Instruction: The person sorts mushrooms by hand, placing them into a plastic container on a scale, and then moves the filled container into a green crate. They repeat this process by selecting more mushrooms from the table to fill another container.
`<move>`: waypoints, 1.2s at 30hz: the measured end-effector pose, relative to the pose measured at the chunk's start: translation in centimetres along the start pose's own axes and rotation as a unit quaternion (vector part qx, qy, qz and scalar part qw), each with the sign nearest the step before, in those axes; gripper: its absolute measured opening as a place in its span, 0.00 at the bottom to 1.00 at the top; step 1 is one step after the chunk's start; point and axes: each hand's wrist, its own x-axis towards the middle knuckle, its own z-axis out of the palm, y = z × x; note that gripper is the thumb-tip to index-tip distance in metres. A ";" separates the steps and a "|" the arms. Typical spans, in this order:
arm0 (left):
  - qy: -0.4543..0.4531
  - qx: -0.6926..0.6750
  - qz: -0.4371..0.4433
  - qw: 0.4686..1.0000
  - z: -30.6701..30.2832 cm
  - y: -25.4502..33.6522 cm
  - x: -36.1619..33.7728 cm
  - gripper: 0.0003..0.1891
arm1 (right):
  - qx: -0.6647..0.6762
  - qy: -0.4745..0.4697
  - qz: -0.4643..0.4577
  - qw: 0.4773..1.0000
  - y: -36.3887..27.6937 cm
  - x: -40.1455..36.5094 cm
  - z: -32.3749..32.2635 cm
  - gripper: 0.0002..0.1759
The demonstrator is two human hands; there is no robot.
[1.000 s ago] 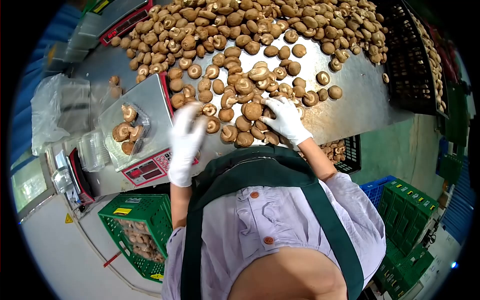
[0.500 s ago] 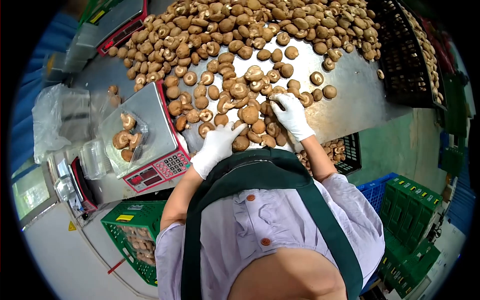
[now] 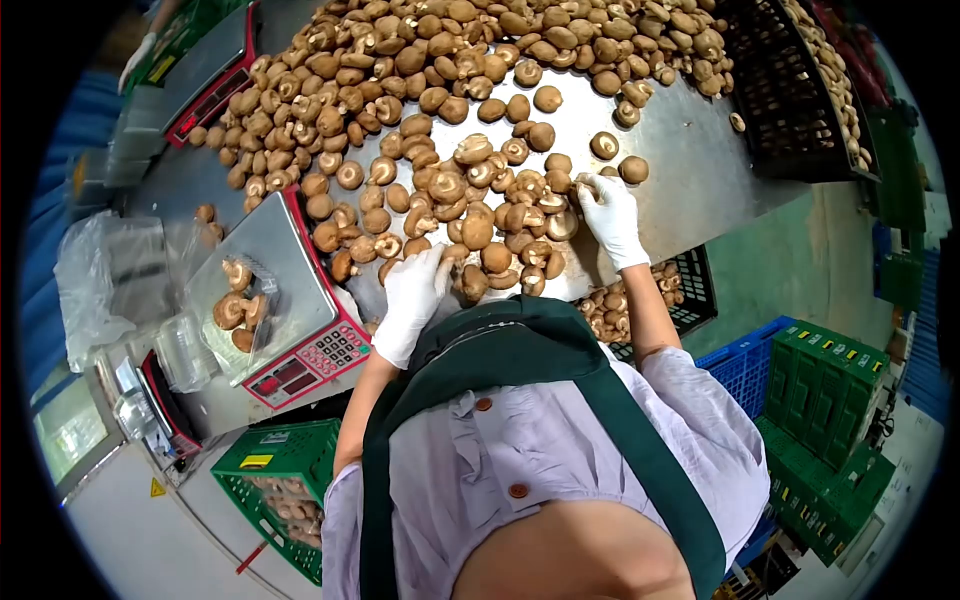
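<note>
My left hand (image 3: pixel 410 305), in a white glove, lies at the near left edge of a loose group of brown shiitake mushrooms (image 3: pixel 478 230). Its fingers are stretched towards the caps, with the thumb apart. At the group's right side is my gloved right hand (image 3: pixel 612 218), its fingertips drawn together beside a few caps; anything between them is hidden. One upturned mushroom (image 3: pixel 562 224) with a pale underside lies just left of that hand. Two single mushrooms, one upturned (image 3: pixel 604 145) and one cap-up (image 3: pixel 633 170), lie beyond its fingers.
A red-framed scale (image 3: pixel 310 355) bears a clear tray of mushrooms (image 3: pixel 232 308) at left. A large mushroom heap (image 3: pixel 420 50) covers the table's far side. Black crates (image 3: pixel 800 100) stand right; another hangs below the table edge. Another person's gloved hand (image 3: pixel 138 62) shows top left.
The view has shifted slightly. My right hand has moved right across the table, over where small mushrooms lay. My left hand stays near the group's left edge. Another person's hand has appeared top left.
</note>
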 end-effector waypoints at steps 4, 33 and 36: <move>0.067 -0.149 -0.089 0.983 0.2 -1.0 -0.1 0.14 | 0.013 -0.003 -0.017 1.000 -0.6 -0.2 0.9 0.09; 0.032 -0.758 -0.346 0.552 -3.9 -0.9 0.5 0.14 | 0.039 -0.074 -0.049 0.995 -0.7 1.1 1.4 0.34; 0.015 -0.671 -0.297 0.680 -3.5 0.9 1.5 0.09 | 0.044 -0.085 -0.015 0.995 -0.1 0.5 0.6 0.32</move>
